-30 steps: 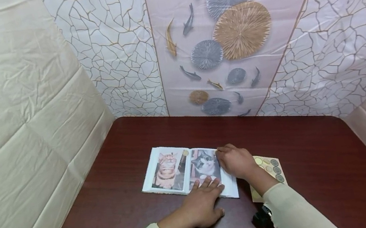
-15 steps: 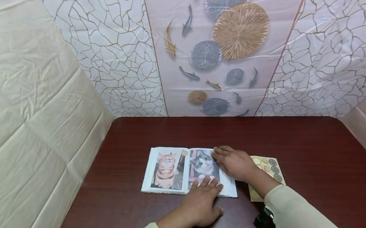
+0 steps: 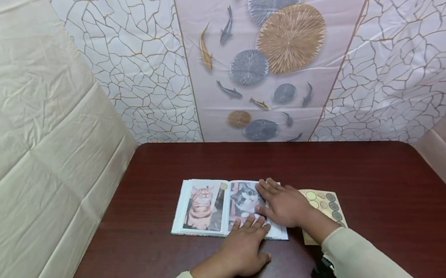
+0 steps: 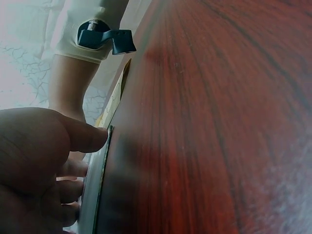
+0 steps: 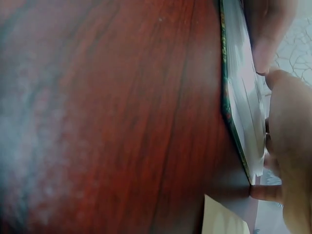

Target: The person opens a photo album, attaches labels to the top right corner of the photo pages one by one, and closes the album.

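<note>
An open photo album (image 3: 177, 218) lies on the table, a ginger cat photo (image 3: 201, 209) on its left page and a grey-and-white cat photo (image 3: 244, 199) on its right. My left hand (image 3: 245, 250) rests flat across the lower edge of the right page, fingers straight. On the upper right of that page my right hand (image 3: 285, 204) lies with extended fingers, covering part of the photo. A small round gold sticker (image 3: 224, 186) marks the left photo's top corner. In the right wrist view, the album's page stack (image 5: 243, 92) shows beneath both hands.
A sheet of round stickers (image 3: 324, 204) lies right of the album, partly under my right forearm. A black wrist mount (image 3: 322, 272) hangs by the right sleeve. The dark wooden table (image 3: 389, 210) meets patterned cloth (image 3: 152, 72) at the back and plain cloth at the left.
My right hand's fingers have gone from bent at the photo's upper right corner to straight and flat on the page. The left hand stays in place.
</note>
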### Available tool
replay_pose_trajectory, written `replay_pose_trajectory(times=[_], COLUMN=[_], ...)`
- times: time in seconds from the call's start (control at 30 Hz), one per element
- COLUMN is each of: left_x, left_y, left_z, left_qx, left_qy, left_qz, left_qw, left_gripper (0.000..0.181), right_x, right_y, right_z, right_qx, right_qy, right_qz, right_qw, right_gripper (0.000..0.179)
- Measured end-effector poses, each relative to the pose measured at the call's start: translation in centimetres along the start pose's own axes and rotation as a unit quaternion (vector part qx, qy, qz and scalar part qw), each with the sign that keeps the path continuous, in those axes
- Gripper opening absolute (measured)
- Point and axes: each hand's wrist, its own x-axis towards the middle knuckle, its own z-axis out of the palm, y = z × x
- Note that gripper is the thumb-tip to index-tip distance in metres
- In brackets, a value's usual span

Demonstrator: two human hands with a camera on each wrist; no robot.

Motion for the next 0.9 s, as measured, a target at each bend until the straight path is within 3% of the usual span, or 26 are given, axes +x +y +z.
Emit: replay_pose_trajectory(times=[0.23,0.63,0.9], left_x=[-0.1,0.1,0.6], left_y=[-0.1,-0.3,-0.6], left_z=[0.0,0.0,0.0], left_qx=[-0.005,0.007,0.056], left_qy=[-0.001,0.014,0.070], left_qz=[0.000,-0.002,0.017], left_qw=[1.0000,0.9999,0.9958], left_gripper=[0.070,0.062,0.047], right_x=[-0.5,-1.6,-3.0], right_y=[-0.4,0.5,0.9], right_z=[-0.1,0.1,-0.2], right_qx=[0.038,0.149,0.170], right_qy=[-0.021,0.026,0.042], right_qz=[0.003,0.027,0.026], right_qw=[0.9991,0.9882,0.9842], right_gripper=[0.080,0.090,0.088])
